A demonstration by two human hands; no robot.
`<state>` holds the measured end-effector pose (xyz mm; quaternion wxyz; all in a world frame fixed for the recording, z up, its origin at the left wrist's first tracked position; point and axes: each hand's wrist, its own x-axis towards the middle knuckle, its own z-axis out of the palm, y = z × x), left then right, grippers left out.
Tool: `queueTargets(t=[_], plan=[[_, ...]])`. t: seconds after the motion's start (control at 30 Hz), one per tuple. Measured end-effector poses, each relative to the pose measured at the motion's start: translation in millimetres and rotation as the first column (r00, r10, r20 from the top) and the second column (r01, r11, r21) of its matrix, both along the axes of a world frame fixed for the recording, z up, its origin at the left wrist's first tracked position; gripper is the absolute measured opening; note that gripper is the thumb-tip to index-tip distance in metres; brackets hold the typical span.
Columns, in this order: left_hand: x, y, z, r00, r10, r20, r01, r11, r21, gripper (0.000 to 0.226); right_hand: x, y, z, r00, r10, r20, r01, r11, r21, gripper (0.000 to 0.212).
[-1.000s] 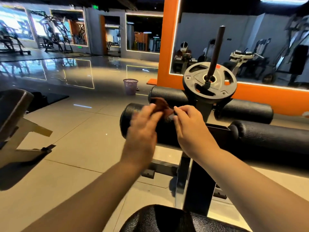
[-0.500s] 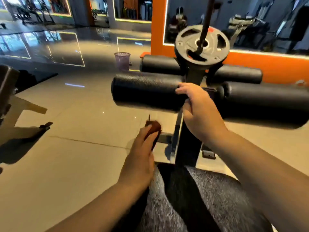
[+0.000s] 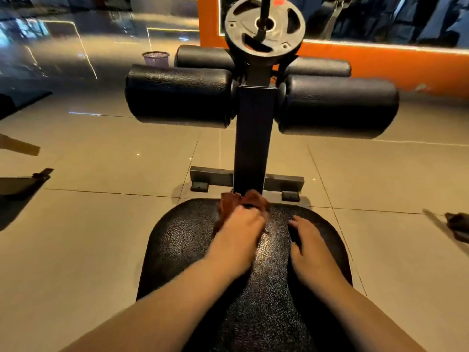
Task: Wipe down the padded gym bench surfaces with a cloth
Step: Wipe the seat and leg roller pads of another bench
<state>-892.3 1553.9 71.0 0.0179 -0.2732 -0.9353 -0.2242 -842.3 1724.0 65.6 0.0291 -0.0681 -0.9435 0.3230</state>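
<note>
The black padded bench seat (image 3: 182, 240) fills the lower middle of the view. My left hand (image 3: 241, 227) grips a crumpled brown cloth (image 3: 243, 199) and holds it against the seat's far edge, close to the upright post. Flat on the seat just to the right lies my right hand (image 3: 308, 246), fingers straight. Past the seat, the black post (image 3: 253, 138) carries two near roller pads, one on the left (image 3: 177, 95) and one on the right (image 3: 337, 105), with two smaller rollers behind them.
A grey weight plate (image 3: 264, 26) sits on the post's top peg. An orange wall base with a mirror (image 3: 393, 62) runs behind. A purple mesh bin (image 3: 155, 58) stands on the tiled floor at the back left. Other equipment frames show at the left (image 3: 22, 181) and right (image 3: 456, 227) edges.
My view tilted down to the seat. My left hand brought the cloth from beside the bench onto the seat's far edge. My right hand left the roller pad and came down flat on the seat.
</note>
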Motion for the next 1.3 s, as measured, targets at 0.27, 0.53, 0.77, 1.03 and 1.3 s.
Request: queueTargets(t=[0.27, 0.53, 0.77, 1.03, 1.3], plan=[[-13.0, -13.3, -9.4, 0.836, 0.529, 0.147, -0.543, 0.836, 0.082, 0.059, 8.6, -2.6, -12.0, 0.999, 0.007, -0.052, -0.008, 1.000, -0.025, 0.052], [27.7, 95.3, -3.6, 0.999, -0.042, 0.007, 0.042, 0.997, 0.070, 0.069, 27.3, 49.1, -19.7, 0.982, -0.143, -0.127, 0.139, 0.989, -0.042, 0.049], [27.9, 118.9, 5.1, 0.974, 0.219, 0.060, -0.224, 0.969, 0.107, 0.062, 39.5, 57.0, -27.4, 0.970, -0.184, -0.157, 0.149, 0.966, -0.211, 0.049], [41.2, 36.7, -3.5, 0.992, 0.124, 0.008, -0.123, 0.992, -0.038, 0.075, 43.8, 47.3, -28.3, 0.982, -0.137, -0.131, 0.138, 0.990, -0.002, 0.053], [68.4, 5.2, -15.3, 0.848, 0.511, 0.141, -0.529, 0.835, 0.150, 0.073, 49.8, 15.8, -27.1, 0.993, -0.058, -0.104, 0.068, 0.993, 0.097, 0.075]])
